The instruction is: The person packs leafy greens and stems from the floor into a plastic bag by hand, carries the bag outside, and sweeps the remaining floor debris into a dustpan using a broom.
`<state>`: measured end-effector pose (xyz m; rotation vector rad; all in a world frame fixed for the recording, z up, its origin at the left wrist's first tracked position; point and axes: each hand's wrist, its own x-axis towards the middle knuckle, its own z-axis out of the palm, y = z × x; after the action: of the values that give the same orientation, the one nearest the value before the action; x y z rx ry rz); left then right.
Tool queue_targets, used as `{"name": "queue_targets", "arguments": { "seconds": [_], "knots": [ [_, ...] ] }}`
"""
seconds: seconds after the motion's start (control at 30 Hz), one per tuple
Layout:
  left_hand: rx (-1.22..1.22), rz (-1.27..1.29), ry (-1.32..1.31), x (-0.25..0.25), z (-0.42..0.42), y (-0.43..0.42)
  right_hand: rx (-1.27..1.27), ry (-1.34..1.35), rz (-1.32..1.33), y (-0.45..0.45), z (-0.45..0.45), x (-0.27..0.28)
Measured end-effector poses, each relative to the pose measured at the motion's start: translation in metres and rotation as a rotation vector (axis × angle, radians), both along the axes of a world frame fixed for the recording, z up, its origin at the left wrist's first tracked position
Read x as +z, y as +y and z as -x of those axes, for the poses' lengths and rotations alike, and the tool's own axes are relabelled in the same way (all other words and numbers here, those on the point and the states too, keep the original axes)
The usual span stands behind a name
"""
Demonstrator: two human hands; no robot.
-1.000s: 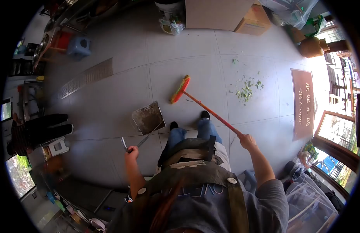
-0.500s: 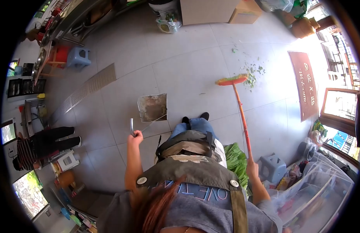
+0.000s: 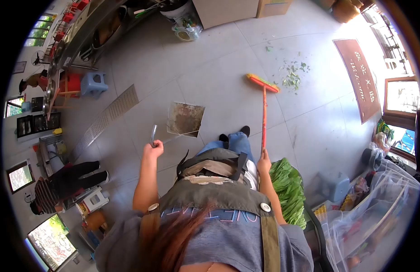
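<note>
My right hand (image 3: 264,164) is wrapped round the lower end of a red-orange broom handle (image 3: 264,118). The broom head (image 3: 263,83), with yellow-green bristles, rests on the floor just left of scattered green leaf scraps (image 3: 291,78). My left hand (image 3: 153,149) grips the bent metal handle (image 3: 154,133) of a dustpan. The square, stained dustpan (image 3: 186,119) lies on the floor in front of my feet, to the left of the broom. A thin rod runs between the handle and the pan.
Leafy greens (image 3: 287,192) are piled beside my right arm. A blue stool (image 3: 335,187) stands at the right, another stool (image 3: 94,83) at the upper left. A brown mat (image 3: 358,79) lies by the doorway. Another person (image 3: 69,186) stands at the left. A floor grate (image 3: 108,115) crosses the left floor.
The broom first swung right toward the leaf scraps, then came back slightly left with its head turned. The dustpan lies flatter to my view. More greens show at my right.
</note>
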<state>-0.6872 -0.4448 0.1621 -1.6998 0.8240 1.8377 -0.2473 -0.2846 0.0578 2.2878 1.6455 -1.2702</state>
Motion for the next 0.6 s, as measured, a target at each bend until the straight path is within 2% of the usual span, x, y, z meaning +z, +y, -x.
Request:
{"name": "queue_targets", "arguments": {
  "seconds": [0.07, 0.1, 0.17, 0.23, 0.3, 0.33, 0.4, 0.43, 0.53, 0.6],
  "knots": [
    [-0.026, 0.065, 0.057, 0.041, -0.019, 0.024, -0.118, 0.009, 0.045, 0.029, 0.016, 0.020],
    [-0.016, 0.046, 0.063, 0.038, -0.019, 0.021, -0.120, 0.025, 0.016, 0.031, 0.011, 0.023],
    [0.014, -0.064, 0.017, 0.000, -0.006, 0.001, -0.120, 0.041, -0.034, 0.014, -0.022, 0.033],
    [0.102, -0.223, -0.076, -0.049, 0.009, -0.018, -0.158, 0.013, 0.059, -0.010, -0.055, 0.051],
    [0.234, -0.404, -0.202, -0.079, 0.016, -0.029, -0.052, 0.002, -0.024, -0.037, -0.088, 0.038],
    [0.319, -0.505, -0.286, -0.089, 0.018, -0.031, -0.176, 0.075, 0.104, -0.026, -0.088, 0.040],
    [0.546, -0.770, -0.601, -0.101, 0.022, -0.027, -0.432, 0.226, 0.364, 0.008, -0.079, 0.049],
    [0.670, -0.887, -0.800, -0.104, 0.024, -0.022, -0.469, 0.254, 0.275, 0.029, -0.075, 0.029],
    [0.902, -1.070, -1.382, -0.110, 0.024, -0.003, -0.363, 0.132, 0.226, 0.126, -0.059, 0.017],
    [0.901, -1.096, -1.553, -0.110, 0.024, 0.015, -0.305, 0.085, 0.194, 0.191, -0.042, 0.051]
  ]
}}
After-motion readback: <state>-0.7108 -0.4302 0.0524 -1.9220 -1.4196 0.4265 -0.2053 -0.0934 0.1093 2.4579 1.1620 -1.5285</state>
